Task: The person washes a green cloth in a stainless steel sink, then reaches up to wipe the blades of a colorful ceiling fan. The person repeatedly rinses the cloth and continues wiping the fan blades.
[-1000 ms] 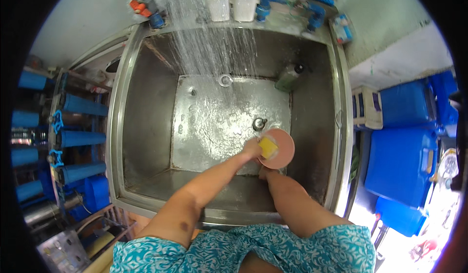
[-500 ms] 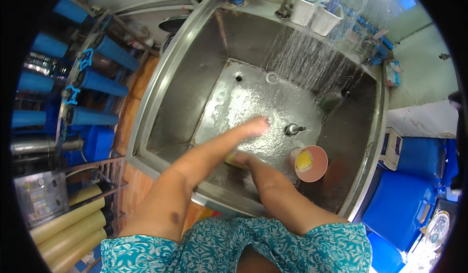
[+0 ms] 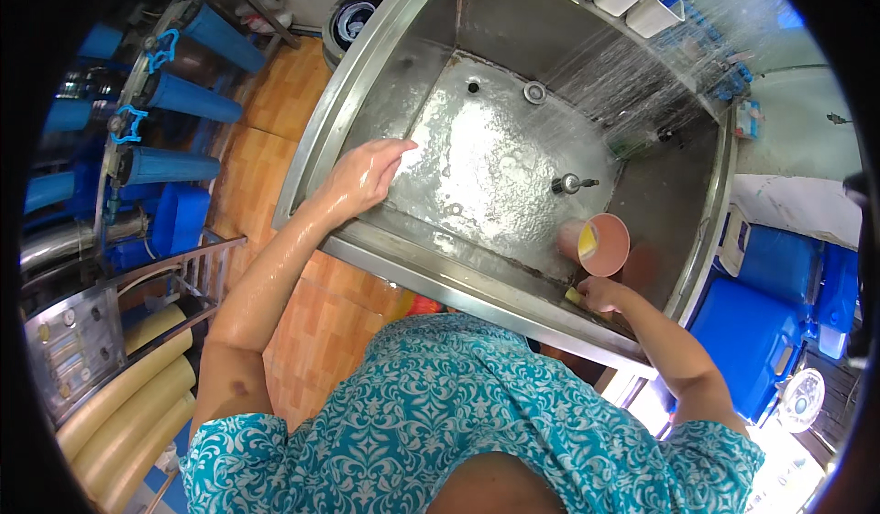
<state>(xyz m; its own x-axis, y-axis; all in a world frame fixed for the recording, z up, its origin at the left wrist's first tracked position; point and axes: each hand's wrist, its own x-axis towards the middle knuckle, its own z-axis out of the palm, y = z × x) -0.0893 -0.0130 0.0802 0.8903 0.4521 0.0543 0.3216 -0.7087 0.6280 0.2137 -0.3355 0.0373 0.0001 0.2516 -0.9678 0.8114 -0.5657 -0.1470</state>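
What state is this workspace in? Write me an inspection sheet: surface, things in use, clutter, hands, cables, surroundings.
Surface: steel sink, wet; water sprays in at the far right.
Things in use: pink container inside the sink, a yellow piece in it; another yellow pad at the right hand.
Clutter: bottle in the far right corner, behind spray; metal fitting on the sink floor.
Hands: right grips the pad; left hand empty, near the rim.
Cables: none identifiable for certain.
Surroundings: blue jugs right, blue cylinders left, wood-look floor.

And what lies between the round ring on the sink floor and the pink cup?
The head view shows a metal fitting between the round ring and the pink cup.
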